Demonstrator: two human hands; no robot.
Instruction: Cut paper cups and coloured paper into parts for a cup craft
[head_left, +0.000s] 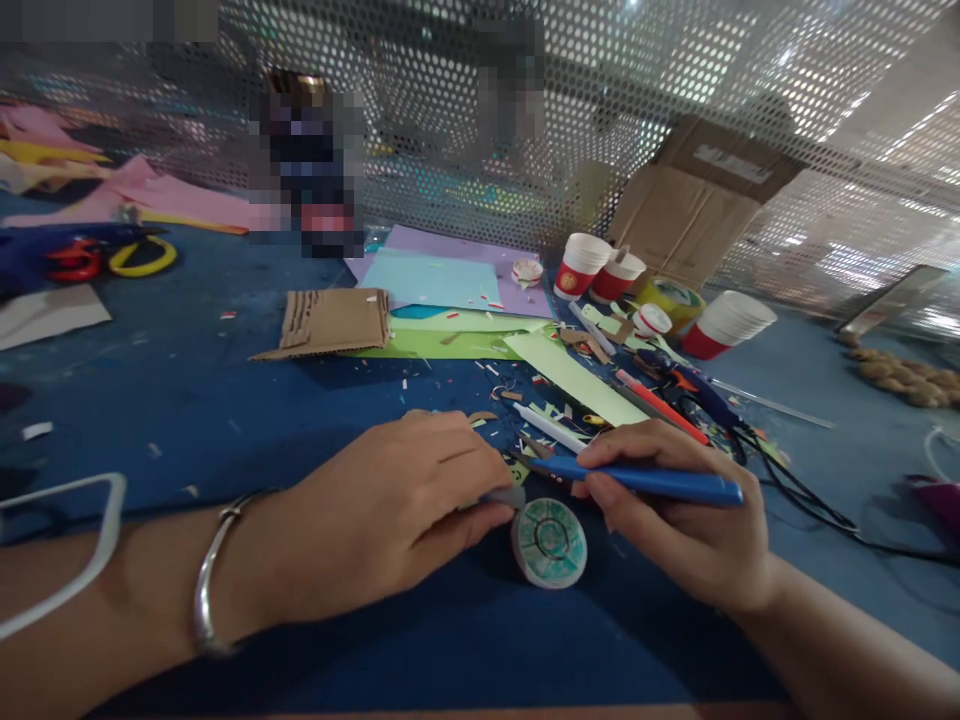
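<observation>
My left hand [420, 500] is closed, thumb and fingers pinching a small grey piece [506, 496], mostly hidden. That piece is close to the upper left rim of a round disc [550, 543] with a pale edge and green segments around a drawn ring. Whether the two are joined, I cannot tell. In my right hand [675, 510] is a slim blue pen-shaped tool [645, 479], gripped between thumb and fingers. Its dark pointed end faces left, just above the disc. A white pen [551, 428] lies behind it among paper scraps.
Cardboard [337, 320], coloured paper sheets [435, 275] and red-and-white paper cups [581, 265] lie or stand toward the back. A glue gun [701, 390] with a black cable [810, 505] is on the right. Yellow-handled scissors [142, 256] rest at far left. Perforated metal mesh [420, 130] stands behind.
</observation>
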